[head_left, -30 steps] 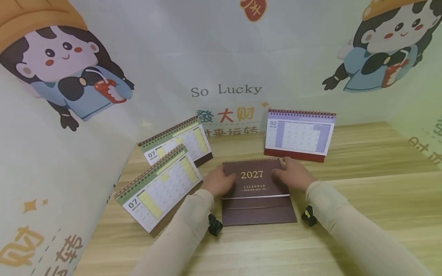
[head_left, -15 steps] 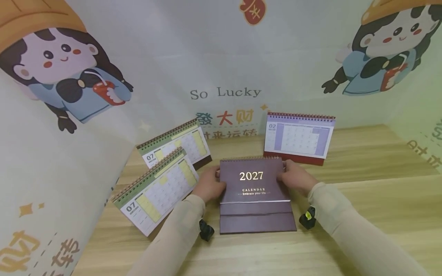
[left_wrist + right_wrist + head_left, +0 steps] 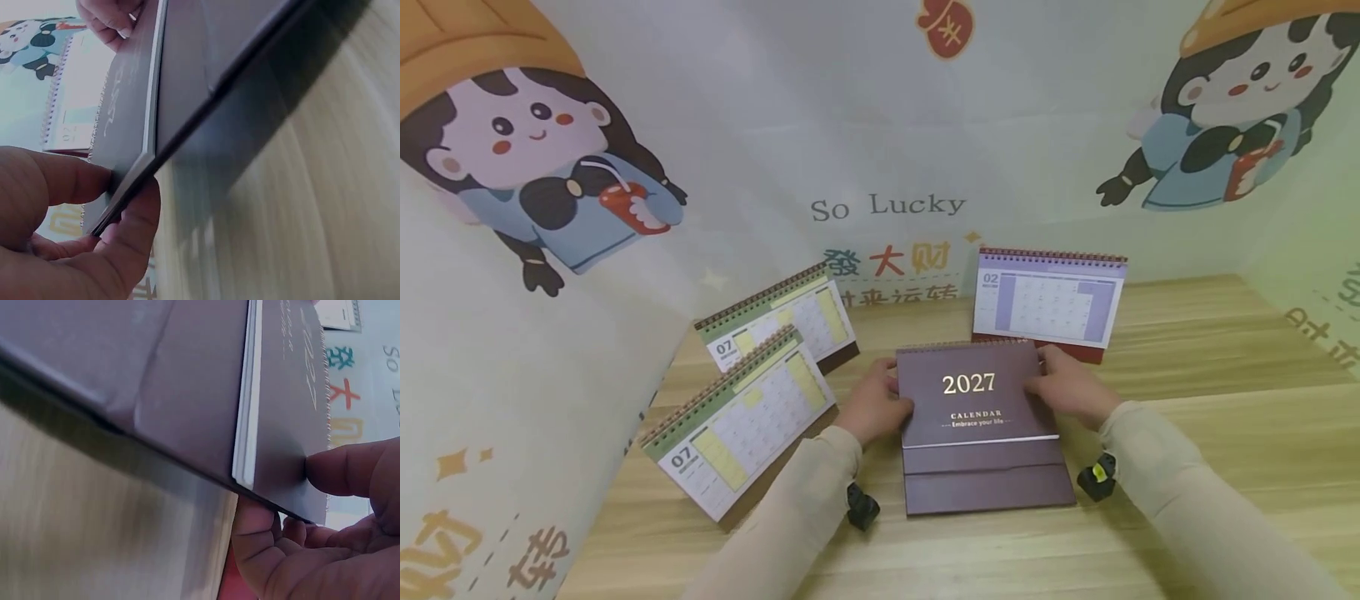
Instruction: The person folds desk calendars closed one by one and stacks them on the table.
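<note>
While left hand (image 3: 874, 404) and right hand (image 3: 1075, 388) pinch the brown calendar (image 3: 981, 435) by its sides, mid-scene, its far right corner sits near the purple calendar (image 3: 1051, 304). Pushing farther could knock that over; uneven grip could twist it.

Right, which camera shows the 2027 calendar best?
Head view: nearly the whole front of the 2027 calendar shows, print readable. Left wrist view: slanted, left edge pinched by the left hand. Right wrist view: slanted, right edge pinched by the right hand.
</note>
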`<control>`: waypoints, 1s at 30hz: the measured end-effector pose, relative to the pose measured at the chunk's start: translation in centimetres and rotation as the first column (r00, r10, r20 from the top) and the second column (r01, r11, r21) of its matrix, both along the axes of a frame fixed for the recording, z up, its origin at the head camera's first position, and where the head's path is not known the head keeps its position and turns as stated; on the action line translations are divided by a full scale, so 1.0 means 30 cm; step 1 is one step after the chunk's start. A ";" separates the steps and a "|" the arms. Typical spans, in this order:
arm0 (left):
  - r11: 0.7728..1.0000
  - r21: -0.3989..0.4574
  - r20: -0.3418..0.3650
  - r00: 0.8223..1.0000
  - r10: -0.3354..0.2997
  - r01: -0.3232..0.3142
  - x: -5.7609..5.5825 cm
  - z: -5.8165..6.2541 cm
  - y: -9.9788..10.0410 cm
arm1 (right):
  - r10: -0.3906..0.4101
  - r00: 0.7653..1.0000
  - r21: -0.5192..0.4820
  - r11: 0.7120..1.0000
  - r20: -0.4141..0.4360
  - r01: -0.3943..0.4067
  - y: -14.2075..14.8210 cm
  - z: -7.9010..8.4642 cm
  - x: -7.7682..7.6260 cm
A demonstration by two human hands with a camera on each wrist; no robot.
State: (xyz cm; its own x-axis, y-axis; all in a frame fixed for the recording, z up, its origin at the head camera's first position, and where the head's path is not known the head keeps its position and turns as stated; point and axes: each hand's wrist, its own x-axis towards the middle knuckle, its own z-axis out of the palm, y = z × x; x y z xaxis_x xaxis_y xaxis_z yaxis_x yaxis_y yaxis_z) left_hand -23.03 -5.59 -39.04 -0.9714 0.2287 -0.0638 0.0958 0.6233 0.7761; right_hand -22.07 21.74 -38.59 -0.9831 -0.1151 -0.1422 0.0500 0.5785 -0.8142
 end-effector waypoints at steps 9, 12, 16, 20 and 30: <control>0.993 0.117 0.030 1.000 -0.004 0.000 0.010 0.011 0.089 | 0.051 0.998 -0.018 0.998 -0.019 -0.052 0.103 0.017 0.010; 0.990 0.139 0.027 1.000 0.000 -0.004 0.015 0.015 0.122 | 0.068 0.997 0.001 0.998 -0.030 -0.068 0.139 0.031 0.020; 0.989 0.147 0.013 1.000 0.009 -0.011 0.024 0.015 0.173 | 0.068 0.997 0.034 0.997 -0.049 -0.066 0.188 0.043 0.025; 0.984 0.179 0.006 1.000 0.013 -0.013 0.037 0.011 0.218 | 0.064 0.998 0.003 0.998 -0.013 -0.064 0.238 0.046 0.028; 0.937 0.344 -0.046 0.998 -0.040 0.053 0.073 0.024 0.302 | 0.037 0.999 -0.034 0.999 0.035 -0.035 0.347 0.048 0.036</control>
State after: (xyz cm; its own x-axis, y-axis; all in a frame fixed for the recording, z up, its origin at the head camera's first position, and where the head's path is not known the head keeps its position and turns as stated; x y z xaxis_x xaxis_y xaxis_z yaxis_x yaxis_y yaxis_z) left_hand -20.85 3.47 -38.31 -0.9594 0.2749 0.0633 0.1513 0.3120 0.9380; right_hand -20.99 32.14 -37.14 -0.9726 -0.1557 -0.1726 0.0590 0.5531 -0.8310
